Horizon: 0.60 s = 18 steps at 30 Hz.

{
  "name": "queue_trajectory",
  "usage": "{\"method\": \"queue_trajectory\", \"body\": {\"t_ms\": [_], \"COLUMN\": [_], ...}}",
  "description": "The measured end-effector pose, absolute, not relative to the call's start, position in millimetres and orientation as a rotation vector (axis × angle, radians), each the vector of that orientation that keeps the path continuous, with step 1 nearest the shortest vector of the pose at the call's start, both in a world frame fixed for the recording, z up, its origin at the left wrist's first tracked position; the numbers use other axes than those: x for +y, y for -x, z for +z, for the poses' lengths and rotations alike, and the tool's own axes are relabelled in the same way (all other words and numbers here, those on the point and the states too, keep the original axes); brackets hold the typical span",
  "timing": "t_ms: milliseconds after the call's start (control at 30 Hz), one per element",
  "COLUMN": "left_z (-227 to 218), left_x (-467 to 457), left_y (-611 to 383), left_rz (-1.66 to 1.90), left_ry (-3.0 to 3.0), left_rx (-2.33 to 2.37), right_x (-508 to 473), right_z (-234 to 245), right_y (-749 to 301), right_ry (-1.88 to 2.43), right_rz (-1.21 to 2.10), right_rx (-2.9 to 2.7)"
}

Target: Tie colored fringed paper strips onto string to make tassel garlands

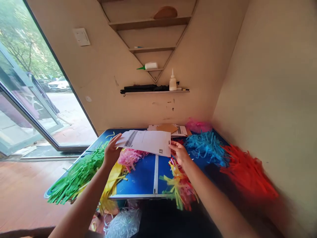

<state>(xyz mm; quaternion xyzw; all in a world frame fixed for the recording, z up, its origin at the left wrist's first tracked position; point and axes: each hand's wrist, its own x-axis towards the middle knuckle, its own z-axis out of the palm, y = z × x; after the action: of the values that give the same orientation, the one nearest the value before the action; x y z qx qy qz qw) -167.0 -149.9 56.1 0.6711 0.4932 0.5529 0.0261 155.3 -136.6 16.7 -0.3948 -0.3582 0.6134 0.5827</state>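
Left hand (112, 149), right hand (178, 153): outstretched, pinched opposite ends of printed white card (148, 142). Nozzle bottle (172, 84): stood upright on lowest shelf (156, 92).

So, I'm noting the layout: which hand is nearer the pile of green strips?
Left. The left hand is just right of the green strips, holding the white paper; the right hand is farther right, at the paper's other end.

a blue table (143, 178) carries green strips (81, 175), yellow strips (114, 177), pink strips (131, 159), blue strips (206, 143) and piled sheets (182, 131).
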Motion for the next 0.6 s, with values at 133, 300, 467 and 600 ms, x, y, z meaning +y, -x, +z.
{"method": "queue_trajectory", "body": {"t_ms": [133, 300, 467, 600], "left_z": [53.9, 54.3, 55.7, 57.7], "left_x": [-164.2, -176.7, -190.9, -203.8], "left_y": [186.8, 190.2, 180.4, 170.9], "left_rz": [1.568, 1.462, 1.235, 1.217], "left_ry": [-2.113, -1.5, -1.368, -1.317], "left_rx": [1.659, 1.785, 1.498, 1.322], "right_x": [-140.6, -136.1, -150.1, -156.9], "right_z": [14.8, 19.6, 14.4, 11.8], "right_y": [-157.5, -171.7, -168.2, -162.3], "right_ry": [0.866, 0.839, 0.852, 0.909], "right_rz": [1.503, 1.49, 1.459, 1.375], "right_rx": [-0.857, -0.86, -0.953, -1.025]}}
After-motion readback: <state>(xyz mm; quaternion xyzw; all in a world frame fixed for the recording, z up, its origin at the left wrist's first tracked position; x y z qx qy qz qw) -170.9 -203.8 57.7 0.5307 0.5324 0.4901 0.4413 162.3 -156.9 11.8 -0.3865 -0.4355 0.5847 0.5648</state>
